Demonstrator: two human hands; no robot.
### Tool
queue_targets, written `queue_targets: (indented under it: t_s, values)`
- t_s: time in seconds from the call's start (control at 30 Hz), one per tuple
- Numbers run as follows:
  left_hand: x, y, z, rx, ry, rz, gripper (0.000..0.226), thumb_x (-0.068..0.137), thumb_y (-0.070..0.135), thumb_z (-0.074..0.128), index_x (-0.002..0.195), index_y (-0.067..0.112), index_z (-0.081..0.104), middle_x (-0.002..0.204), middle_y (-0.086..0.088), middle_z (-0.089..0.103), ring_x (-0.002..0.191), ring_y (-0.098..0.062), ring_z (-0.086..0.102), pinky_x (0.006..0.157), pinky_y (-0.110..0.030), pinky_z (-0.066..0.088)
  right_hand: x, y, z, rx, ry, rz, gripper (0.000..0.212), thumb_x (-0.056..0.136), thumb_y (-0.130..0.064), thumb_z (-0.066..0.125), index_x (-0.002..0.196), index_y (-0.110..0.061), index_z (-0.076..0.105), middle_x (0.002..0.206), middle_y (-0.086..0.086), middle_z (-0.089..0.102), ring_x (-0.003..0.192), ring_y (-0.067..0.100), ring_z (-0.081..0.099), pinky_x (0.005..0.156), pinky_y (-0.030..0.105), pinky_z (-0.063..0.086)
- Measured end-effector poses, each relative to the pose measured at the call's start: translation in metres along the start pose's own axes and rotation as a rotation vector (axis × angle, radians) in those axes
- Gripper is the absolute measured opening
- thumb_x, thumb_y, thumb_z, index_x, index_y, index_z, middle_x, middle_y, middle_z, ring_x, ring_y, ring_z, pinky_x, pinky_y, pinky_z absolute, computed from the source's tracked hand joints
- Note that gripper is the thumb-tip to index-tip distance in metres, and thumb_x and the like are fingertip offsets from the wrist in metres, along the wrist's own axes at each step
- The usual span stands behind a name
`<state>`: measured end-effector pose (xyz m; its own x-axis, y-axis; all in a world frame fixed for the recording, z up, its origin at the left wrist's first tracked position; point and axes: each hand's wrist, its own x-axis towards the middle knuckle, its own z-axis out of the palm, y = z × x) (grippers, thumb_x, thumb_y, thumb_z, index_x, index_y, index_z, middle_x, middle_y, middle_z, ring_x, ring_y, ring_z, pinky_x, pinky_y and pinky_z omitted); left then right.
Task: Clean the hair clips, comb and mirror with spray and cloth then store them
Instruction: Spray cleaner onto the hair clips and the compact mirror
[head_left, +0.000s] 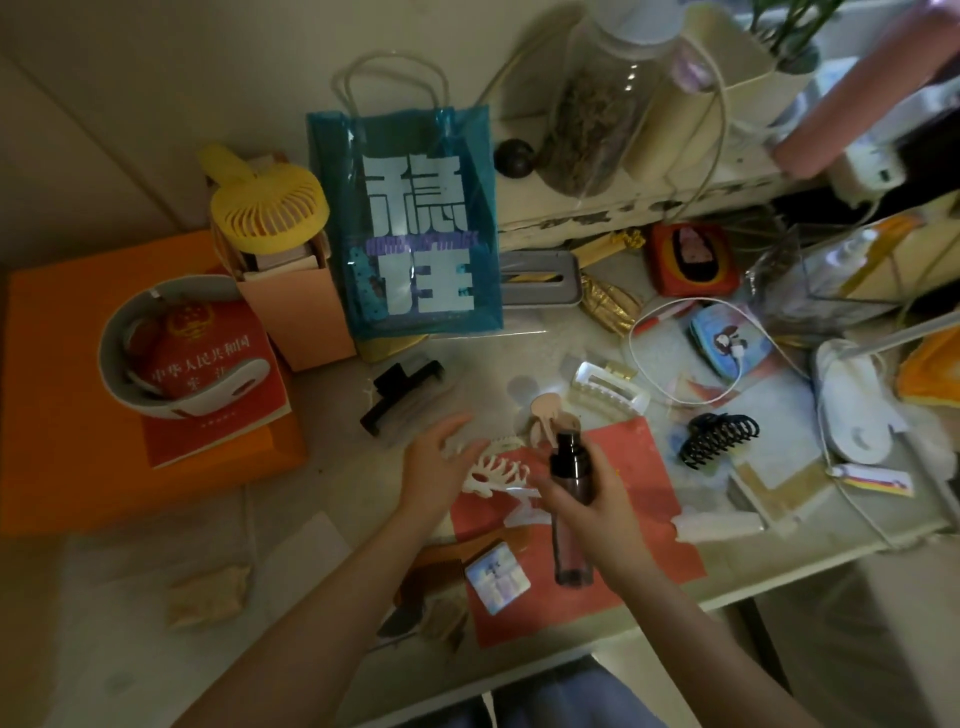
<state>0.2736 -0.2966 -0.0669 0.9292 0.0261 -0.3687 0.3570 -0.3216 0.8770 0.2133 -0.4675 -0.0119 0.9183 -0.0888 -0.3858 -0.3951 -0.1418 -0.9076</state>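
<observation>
the spray bottle (571, 499) is upright in the right hand (597, 499), whose fingers wrap its dark body just below the black pump head; the bottle's base hangs above the red paper (649, 519) on the desk. just left of that grip lies the white claw clip (496, 470), teeth up, and the left hand (434, 467) hovers over it with fingers spread and relaxed, holding nothing.

beyond the nozzle sits a small beige clip (545, 415), then a clear rectangular clip (608, 392). further right of the grip is the black coil clip (719, 436), and further left, past the left hand, the large black claw clip (402, 397). nearer the body than the grip lies a small square mirror (496, 574), and a brown comb (431, 587) just beside it, though dim.

the risks, as i judge them: i cannot tell which way the nozzle faces, so a press could mist the open left hand or the red paper rather than the clip. wet paper would soften and stain. the blue bag (415, 223) and a white cable (727, 395) are close enough to catch overspray. no cloth is clearly visible, so sprayed clips may sit wet. in this dim light, a reaching left hand could also knock the white clip off its spot.
</observation>
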Motion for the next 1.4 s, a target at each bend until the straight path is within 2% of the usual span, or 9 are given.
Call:
queue_targets:
  t_s: [0.13, 0.2, 0.3, 0.37, 0.47, 0.53, 0.67, 0.87, 1.4]
  values:
    - [-0.003, 0.014, 0.027, 0.004, -0.04, -0.033, 0.045, 0.082, 0.015, 0.073, 0.125, 0.015, 0.061, 0.119, 0.007, 0.058, 0.111, -0.006, 0.052, 0.093, -0.019, 0.041, -0.005, -0.002, -0.025, -0.008, 0.031, -0.033, 0.048, 0.085, -0.01, 0.068, 0.105, -0.052, 0.056, 0.098, -0.003, 0.068, 0.093, 0.021, 0.067, 0.082, 0.043, 0.056]
    - [-0.006, 0.024, 0.043, -0.003, -0.045, -0.032, 0.042, 0.081, 0.016, 0.075, 0.121, 0.018, 0.063, 0.111, 0.012, 0.059, 0.106, -0.006, 0.055, 0.087, -0.011, 0.04, -0.006, -0.003, -0.042, -0.002, 0.043, -0.038, 0.059, 0.085, -0.008, 0.068, 0.104, -0.062, 0.054, 0.104, -0.002, 0.069, 0.096, 0.02, 0.068, 0.084, 0.045, 0.055]
    - [-0.003, 0.041, 0.069, 0.021, -0.048, 0.033, 0.039, 0.077, 0.013, 0.077, 0.114, 0.022, 0.066, 0.105, 0.016, 0.06, 0.102, -0.006, 0.059, 0.076, 0.004, 0.035, 0.0, 0.0, -0.072, -0.008, 0.057, -0.04, 0.063, 0.085, -0.004, 0.068, 0.104, -0.062, 0.054, 0.105, 0.001, 0.069, 0.097, 0.021, 0.067, 0.088, 0.051, 0.053]
    - [0.002, 0.05, 0.087, 0.069, -0.05, 0.051, 0.045, 0.077, 0.013, 0.077, 0.12, 0.017, 0.064, 0.111, 0.014, 0.058, 0.108, -0.007, 0.056, 0.079, 0.002, 0.035, 0.008, 0.003, -0.094, -0.033, 0.035, -0.043, 0.058, 0.084, -0.01, 0.069, 0.107, -0.061, 0.053, 0.104, 0.002, 0.067, 0.095, 0.023, 0.067, 0.087, 0.052, 0.052]
    - [0.014, 0.062, 0.117, 0.064, -0.012, 0.004, 0.05, 0.076, 0.017, 0.079, 0.123, 0.018, 0.062, 0.113, 0.01, 0.058, 0.1, -0.002, 0.055, 0.08, -0.005, 0.039, 0.026, 0.008, -0.13, -0.053, -0.031, -0.041, 0.051, 0.084, -0.015, 0.069, 0.117, -0.049, 0.051, 0.107, -0.002, 0.067, 0.098, 0.017, 0.066, 0.088, 0.045, 0.054]
    - [0.023, 0.069, 0.141, 0.069, 0.022, 0.022, 0.048, 0.074, 0.014, 0.079, 0.119, 0.023, 0.064, 0.11, 0.009, 0.061, 0.094, -0.002, 0.057, 0.078, -0.006, 0.042, 0.04, 0.011, -0.153, -0.077, -0.087, -0.057, 0.049, 0.085, -0.01, 0.069, 0.12, -0.039, 0.051, 0.109, -0.008, 0.066, 0.099, 0.004, 0.063, 0.087, 0.032, 0.053]
    - [0.04, 0.076, 0.186, 0.114, 0.021, 0.029, 0.047, 0.076, 0.012, 0.078, 0.12, 0.021, 0.063, 0.12, 0.002, 0.059, 0.11, -0.007, 0.052, 0.086, -0.008, 0.036, 0.061, 0.016, -0.191, -0.106, -0.171, -0.029, 0.051, 0.085, -0.011, 0.069, 0.115, -0.046, 0.049, 0.11, -0.018, 0.064, 0.1, -0.007, 0.06, 0.084, 0.011, 0.047]
    - [0.066, 0.085, 0.217, 0.202, 0.095, 0.023, 0.05, 0.071, 0.012, 0.081, 0.118, 0.016, 0.066, 0.123, -0.003, 0.06, 0.112, -0.017, 0.055, 0.097, -0.03, 0.044, 0.075, 0.036, -0.221, -0.049, -0.221, 0.068, 0.053, 0.086, -0.015, 0.068, 0.126, -0.043, 0.049, 0.115, -0.011, 0.065, 0.108, 0.008, 0.063, 0.095, 0.04, 0.052]
    - [0.093, 0.083, 0.21, 0.471, 0.033, 0.065, 0.027, 0.077, 0.025, 0.076, 0.103, 0.026, 0.074, 0.108, 0.0, 0.068, 0.104, -0.024, 0.055, 0.096, -0.044, 0.041, 0.094, 0.042, -0.228, -0.004, -0.2, 0.111, 0.051, 0.086, -0.015, 0.068, 0.117, -0.049, 0.047, 0.108, -0.015, 0.068, 0.106, 0.011, 0.065, 0.095, 0.046, 0.051]
